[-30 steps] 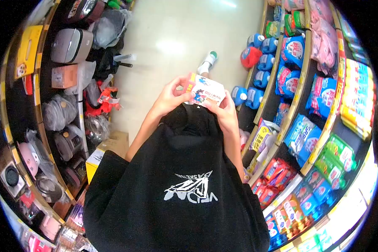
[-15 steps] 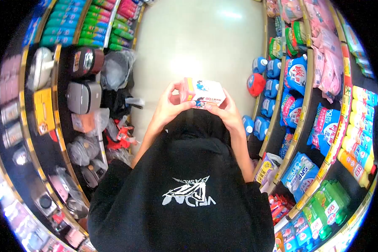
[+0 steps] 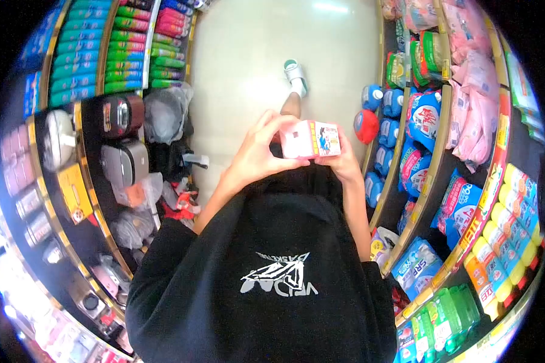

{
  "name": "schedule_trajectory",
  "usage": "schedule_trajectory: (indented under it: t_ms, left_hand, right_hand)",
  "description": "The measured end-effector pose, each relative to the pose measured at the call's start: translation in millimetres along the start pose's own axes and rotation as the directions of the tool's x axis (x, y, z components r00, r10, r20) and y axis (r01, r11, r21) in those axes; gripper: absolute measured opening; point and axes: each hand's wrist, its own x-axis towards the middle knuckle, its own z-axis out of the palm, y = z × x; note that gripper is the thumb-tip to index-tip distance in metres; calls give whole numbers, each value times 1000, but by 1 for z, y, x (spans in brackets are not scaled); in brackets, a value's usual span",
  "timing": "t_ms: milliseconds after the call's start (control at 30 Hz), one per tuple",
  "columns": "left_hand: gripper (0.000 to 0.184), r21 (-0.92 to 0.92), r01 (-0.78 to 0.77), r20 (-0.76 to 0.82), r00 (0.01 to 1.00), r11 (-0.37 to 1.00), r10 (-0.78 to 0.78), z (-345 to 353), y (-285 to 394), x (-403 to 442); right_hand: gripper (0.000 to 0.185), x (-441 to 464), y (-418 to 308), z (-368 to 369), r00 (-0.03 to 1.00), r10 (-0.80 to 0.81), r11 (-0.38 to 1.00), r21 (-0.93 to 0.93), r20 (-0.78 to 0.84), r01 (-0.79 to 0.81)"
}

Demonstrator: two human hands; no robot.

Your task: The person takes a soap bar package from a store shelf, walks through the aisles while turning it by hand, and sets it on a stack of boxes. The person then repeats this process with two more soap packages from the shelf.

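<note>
A small pink and white carton [image 3: 326, 139] with a printed cartoon figure is held in front of my chest. My left hand [image 3: 263, 148] curves round its left end, the thumb along the near edge and the fingers along the far edge. My right hand [image 3: 343, 162] grips the right end, with part of its fingers hidden behind the carton. A pale pink side of the carton and a red edge strip face up toward me. Below the hands is my black shirt [image 3: 218, 290] with a white logo.
Shelves flank the aisle. On the left stand a silver rice cooker [image 3: 125, 162], a dark red cooker [image 3: 124, 116] and a yellow box [image 3: 75, 193]. The right side has blue detergent bottles [image 3: 389, 130], a red bottle [image 3: 366, 126] and detergent bags [image 3: 425, 115]. My sandalled foot [image 3: 295, 74] is on the pale floor.
The carton has turned in my hands, bringing its pink side into view, and shifted slightly right. A foot has come into view ahead. The shelves have shifted in view.
</note>
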Motion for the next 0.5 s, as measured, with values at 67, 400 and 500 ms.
schedule_trajectory:
  t_ms: [67, 400, 500]
  left_hand:
    - [69, 18, 16, 42, 999, 1000, -16, -4, 6, 28]
    - [68, -104, 50, 120, 992, 993, -37, 3, 6, 196]
    - [67, -43, -6, 123, 992, 999, 12, 2, 14, 242]
  right_hand:
    - [74, 15, -11, -6, 1000, -2, 999, 49, -13, 3]
    - [85, 109, -84, -64, 985, 5, 994, 110, -175, 14]
    - [86, 142, -104, -83, 983, -84, 982, 156, -161, 109]
